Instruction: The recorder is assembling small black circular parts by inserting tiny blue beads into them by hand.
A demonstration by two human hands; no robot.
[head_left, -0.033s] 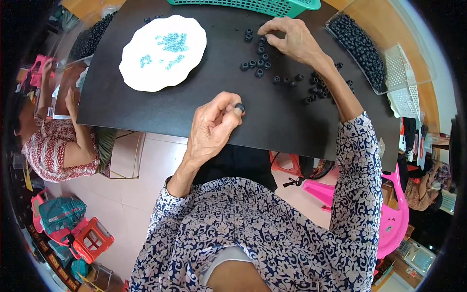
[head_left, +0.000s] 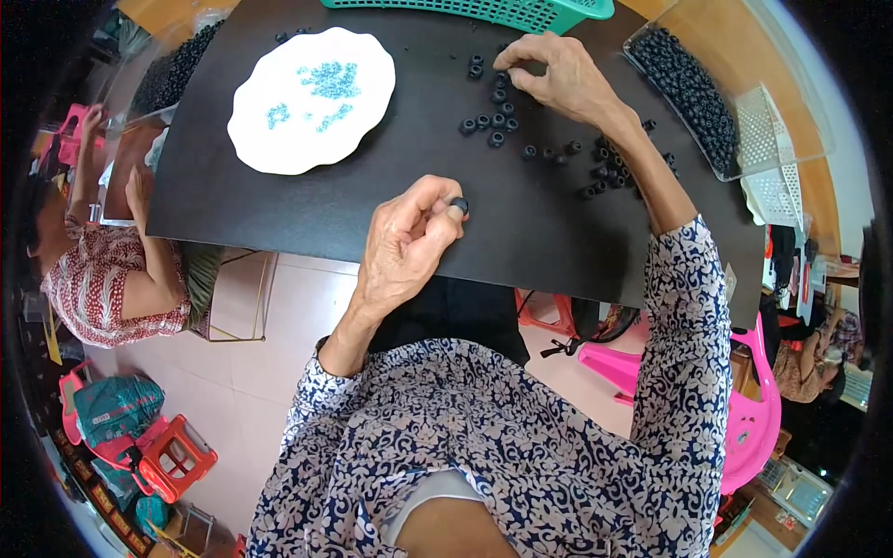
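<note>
Zero visible change, so same work stage | pinching black ring [head_left: 459,203] in left hand [head_left: 405,237] | curling right hand [head_left: 563,79] at loose rings [head_left: 483,121], cannot tell if pinching

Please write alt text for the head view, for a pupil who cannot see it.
A person's left grip holds a small black piece; the right grip is at loose black pieces on a dark table. A white plate with blue bits sits left.

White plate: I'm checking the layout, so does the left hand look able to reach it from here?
Probably yes: the left hand pinches a black bead, but the white plate sits close, ahead and to its left, with only dark tabletop showing between.
</note>
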